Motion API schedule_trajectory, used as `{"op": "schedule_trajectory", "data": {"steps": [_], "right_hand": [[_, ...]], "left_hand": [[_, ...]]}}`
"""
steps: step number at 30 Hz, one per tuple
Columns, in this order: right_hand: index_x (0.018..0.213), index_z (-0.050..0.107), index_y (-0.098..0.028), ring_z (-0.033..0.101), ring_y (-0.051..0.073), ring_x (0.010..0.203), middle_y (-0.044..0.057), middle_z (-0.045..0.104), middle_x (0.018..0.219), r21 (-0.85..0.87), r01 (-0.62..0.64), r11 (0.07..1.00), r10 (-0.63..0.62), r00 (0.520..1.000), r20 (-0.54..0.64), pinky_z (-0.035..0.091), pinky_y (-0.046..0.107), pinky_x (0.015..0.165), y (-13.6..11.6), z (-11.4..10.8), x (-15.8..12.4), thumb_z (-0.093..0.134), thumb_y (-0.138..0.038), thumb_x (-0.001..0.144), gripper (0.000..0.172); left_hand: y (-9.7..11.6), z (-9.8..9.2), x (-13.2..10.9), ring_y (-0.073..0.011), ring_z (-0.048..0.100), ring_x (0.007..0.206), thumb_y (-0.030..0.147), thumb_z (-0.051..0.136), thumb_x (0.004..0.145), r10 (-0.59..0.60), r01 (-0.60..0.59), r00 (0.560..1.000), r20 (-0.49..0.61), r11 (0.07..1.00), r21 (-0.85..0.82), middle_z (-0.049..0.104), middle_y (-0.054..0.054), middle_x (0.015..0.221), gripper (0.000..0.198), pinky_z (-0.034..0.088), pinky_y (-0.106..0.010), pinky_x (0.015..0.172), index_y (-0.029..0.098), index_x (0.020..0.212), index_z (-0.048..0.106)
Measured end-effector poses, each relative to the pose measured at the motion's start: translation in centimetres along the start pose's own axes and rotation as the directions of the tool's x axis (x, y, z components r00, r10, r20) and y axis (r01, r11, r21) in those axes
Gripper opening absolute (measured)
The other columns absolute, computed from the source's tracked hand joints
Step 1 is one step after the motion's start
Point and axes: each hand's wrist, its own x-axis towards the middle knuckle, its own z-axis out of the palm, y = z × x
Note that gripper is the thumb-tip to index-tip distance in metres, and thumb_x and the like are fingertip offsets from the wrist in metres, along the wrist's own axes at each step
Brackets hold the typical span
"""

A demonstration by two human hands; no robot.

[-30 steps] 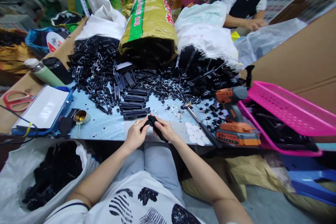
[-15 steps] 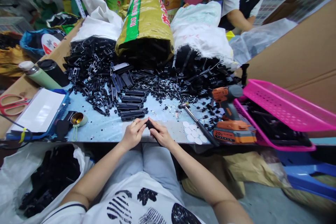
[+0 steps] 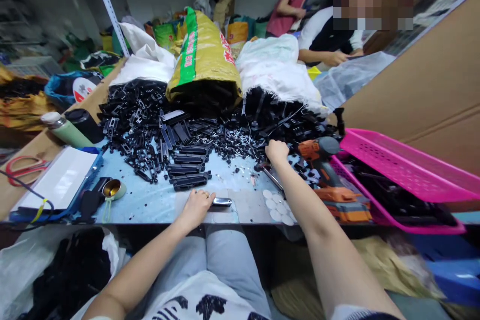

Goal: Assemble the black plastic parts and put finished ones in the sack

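Note:
My left hand [image 3: 198, 207] is closed on a glossy black handle-shaped part [image 3: 223, 202], pressed down on a grey plate [image 3: 243, 212] at the table's front edge. One rounded end of the part sticks out to the right of the fingers. Farther out, my right hand [image 3: 277, 151] is at the edge of a heap of small black parts with metal pins [image 3: 240, 140]. Its fingers are curled, and whatever they pinch is hidden. Just below that hand lies a hammer [image 3: 273, 179], partly covered by my forearm. Stacked long black parts [image 3: 189, 167] lie beyond my left hand.
An orange cordless drill [image 3: 326, 175] and a pink basket [image 3: 393, 160] stand at the right. White discs [image 3: 277, 205] lie near the front edge. Bags, including a yellow one [image 3: 210, 55], spill black parts at the back. Scissors [image 3: 26, 170] and a small cup [image 3: 114, 189] are left.
My hands have parted. The right hand has left the black part and moved forward and right to the small-parts heap; the left has lowered the part onto the plate. The view has tilted up.

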Motion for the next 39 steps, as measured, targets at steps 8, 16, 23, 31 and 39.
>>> {"op": "schedule_trajectory", "data": {"steps": [8, 16, 23, 31, 39], "right_hand": [[0.105, 0.066, -0.015, 0.057, 0.016, 0.068, 0.009, 0.063, 0.084, 0.233, 0.285, 0.930, -0.265, 0.957, -0.116, 0.046, 0.030, 0.066, -1.0, -5.8, -12.9, 0.052, -0.037, 0.084, 0.034], [0.102, 0.067, -0.020, 0.057, 0.015, 0.067, 0.004, 0.062, 0.080, 0.888, 0.023, 0.460, 0.022, 0.999, -0.038, 0.056, 0.032, 0.057, -5.4, -3.6, -18.1, 0.068, -0.043, 0.072, 0.038], [0.135, 0.039, -0.020, 0.060, 0.018, 0.091, 0.009, 0.059, 0.108, 0.944, -0.133, 0.303, 0.233, 0.970, 0.061, 0.054, 0.034, 0.075, -7.8, 3.6, -17.2, 0.054, -0.050, 0.081, 0.064], [0.121, 0.049, -0.012, 0.054, 0.027, 0.105, 0.017, 0.058, 0.110, 0.340, -0.018, 0.940, -0.041, 0.985, 0.166, 0.042, 0.040, 0.088, -9.6, 5.2, -18.9, 0.043, -0.054, 0.087, 0.054], [0.097, 0.057, -0.016, 0.062, 0.025, 0.086, 0.013, 0.066, 0.093, 0.048, 0.093, 0.995, -0.104, 0.866, 0.490, 0.042, 0.029, 0.069, -11.0, 4.4, -15.2, 0.040, -0.056, 0.089, 0.044]], "left_hand": [[-0.7, -1.1, -0.5, -0.0258, 0.044, 0.119, 0.038, 0.048, 0.089, -0.238, 0.127, 0.919, -0.314, 0.933, -0.335, 0.045, -0.015, 0.130, 0.054, 0.039, -0.041, 0.096, 0.019, 0.137, 0.033], [1.2, -0.9, 2.0, -0.0179, 0.055, 0.080, 0.029, 0.033, 0.095, -0.205, 0.012, 0.902, -0.381, 0.892, -0.451, 0.055, -0.007, 0.081, 0.032, 0.045, -0.032, 0.076, 0.017, 0.081, 0.059], [2.9, 1.4, 1.9, -0.0189, 0.055, 0.080, 0.020, 0.039, 0.092, -0.167, 0.052, 0.947, -0.275, 0.922, -0.383, 0.058, -0.007, 0.082, 0.020, 0.046, -0.033, 0.075, 0.016, 0.086, 0.057], [0.0, 1.3, 0.3, -0.0249, 0.052, 0.099, 0.025, 0.051, 0.087, -0.070, 0.038, 0.985, -0.160, 0.980, -0.195, 0.056, -0.012, 0.105, 0.028, 0.044, -0.041, 0.085, 0.016, 0.113, 0.055], [-2.4, 1.6, -0.6, -0.0205, 0.054, 0.091, 0.013, 0.042, 0.089, -0.012, 0.008, 0.996, -0.085, 0.999, -0.045, 0.060, -0.008, 0.096, 0.036, 0.042, -0.033, 0.078, 0.020, 0.122, 0.051]]}}
